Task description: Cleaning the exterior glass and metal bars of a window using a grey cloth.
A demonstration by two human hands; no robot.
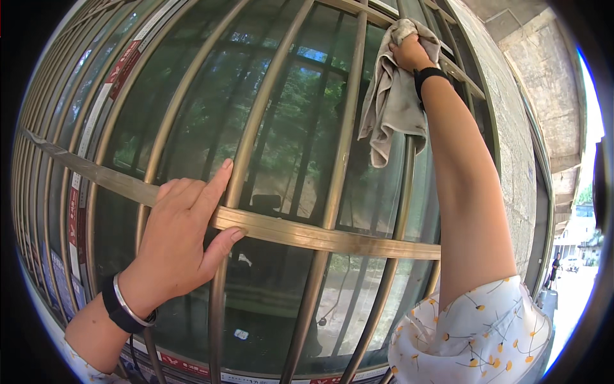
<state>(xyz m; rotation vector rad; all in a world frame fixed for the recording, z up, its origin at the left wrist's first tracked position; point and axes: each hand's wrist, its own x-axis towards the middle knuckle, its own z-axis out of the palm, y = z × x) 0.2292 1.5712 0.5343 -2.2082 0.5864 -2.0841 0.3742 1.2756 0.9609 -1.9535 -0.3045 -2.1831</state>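
My right hand [411, 52] is raised at the upper right, gripping a grey-beige cloth [391, 103] against the metal window bars near an upper crossbar. Most of the cloth hangs down below the hand, in front of the bars and the glass. My left hand [184, 235] rests on the flat metal crossbar [316, 235] at the lower left, fingers spread, the thumb on its face and the index finger beside an upright bar [261, 105]. Nothing is held in the left palm as far as it shows. Behind the bars is dark, reflective window glass [297, 125].
More barred window with red and white printed strips [125, 65] runs off to the left. A rough concrete wall [515, 120] stands right of the window. Far off at the right rim, a person [555, 269] is outdoors. A dark cable [133, 355] hangs below my left wrist.
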